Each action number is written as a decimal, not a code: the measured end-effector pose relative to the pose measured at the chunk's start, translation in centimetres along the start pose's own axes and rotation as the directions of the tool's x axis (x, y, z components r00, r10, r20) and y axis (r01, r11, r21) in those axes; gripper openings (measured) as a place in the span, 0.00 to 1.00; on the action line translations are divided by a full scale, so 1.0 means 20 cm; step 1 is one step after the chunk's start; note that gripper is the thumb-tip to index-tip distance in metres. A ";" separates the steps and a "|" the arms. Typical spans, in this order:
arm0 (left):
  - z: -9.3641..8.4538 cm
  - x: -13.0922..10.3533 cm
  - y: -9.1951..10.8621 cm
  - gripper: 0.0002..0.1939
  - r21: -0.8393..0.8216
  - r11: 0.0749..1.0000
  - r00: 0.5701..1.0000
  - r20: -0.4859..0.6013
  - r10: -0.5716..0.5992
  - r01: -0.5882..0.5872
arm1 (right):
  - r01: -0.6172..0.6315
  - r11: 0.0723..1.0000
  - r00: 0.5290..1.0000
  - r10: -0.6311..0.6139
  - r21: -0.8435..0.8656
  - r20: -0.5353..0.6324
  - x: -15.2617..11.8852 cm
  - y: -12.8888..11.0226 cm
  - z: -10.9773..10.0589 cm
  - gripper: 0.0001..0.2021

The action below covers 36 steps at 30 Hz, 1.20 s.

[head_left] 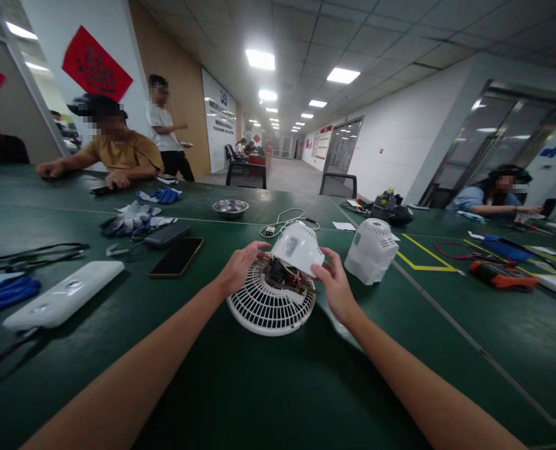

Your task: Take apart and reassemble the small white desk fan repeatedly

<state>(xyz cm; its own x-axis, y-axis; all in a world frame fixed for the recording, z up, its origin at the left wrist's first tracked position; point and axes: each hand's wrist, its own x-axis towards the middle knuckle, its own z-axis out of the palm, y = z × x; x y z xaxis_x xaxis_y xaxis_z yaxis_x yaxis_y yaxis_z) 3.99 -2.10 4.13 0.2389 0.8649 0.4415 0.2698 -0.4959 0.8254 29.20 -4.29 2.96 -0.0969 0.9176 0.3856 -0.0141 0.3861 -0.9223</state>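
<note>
A white plastic fan motor cover (299, 245) with slots is tilted above a white round fan grille (272, 315). Under its raised near edge the motor and wiring (284, 275) show in the middle of the grille. My right hand (336, 287) grips the cover's right lower edge between thumb and fingers. On the other side my left hand (241, 267) is closed around the cover's left edge, its fingertips partly hidden there. A second white plastic housing (372, 252) stands on the table to the right of my right hand.
Left on the green table (202, 375) lie a phone (176, 257), a dark case (167, 234), gloves (130, 222) and a white power strip (66, 294). Behind the grille are a metal bowl (231, 207) and a white cable (289, 219). An orange multimeter (503, 275) lies right. Other people sit beyond.
</note>
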 end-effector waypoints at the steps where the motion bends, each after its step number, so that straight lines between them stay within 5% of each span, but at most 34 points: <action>1: 0.00 0.00 0.01 0.33 -0.006 1.000 1.000 0.017 -0.010 0.010 | 0.013 1.000 0.999 -0.012 -0.025 0.048 0.00 -0.01 0.00 0.24; 7: -0.01 0.00 0.04 0.34 0.048 0.999 0.999 0.049 -0.018 0.016 | 0.198 0.924 0.969 -0.134 -0.327 0.207 -0.01 -0.05 -0.03 0.35; 13: 0.00 0.00 0.05 0.33 0.080 0.997 0.996 0.086 -0.016 0.009 | 0.351 0.785 0.926 -0.210 -0.511 0.314 -0.01 -0.09 -0.03 0.35; 28: -0.01 0.02 -0.01 0.35 0.425 0.889 0.965 0.255 0.065 -0.172 | 0.382 0.740 0.912 -0.205 -0.553 0.356 0.00 -0.08 -0.05 0.41; 36: -0.02 0.01 -0.01 0.37 0.424 0.892 0.965 0.257 0.051 -0.160 | 0.361 0.756 0.919 -0.188 -0.546 0.347 -0.01 -0.11 -0.03 0.39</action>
<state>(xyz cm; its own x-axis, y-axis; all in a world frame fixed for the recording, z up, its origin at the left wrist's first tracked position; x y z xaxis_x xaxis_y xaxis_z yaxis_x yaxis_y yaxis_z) 3.68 -1.76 4.19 0.4843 0.7894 0.3771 0.5977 -0.6133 0.5163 29.90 -5.20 5.01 -0.4315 0.7379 0.5190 0.4982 0.6745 -0.5448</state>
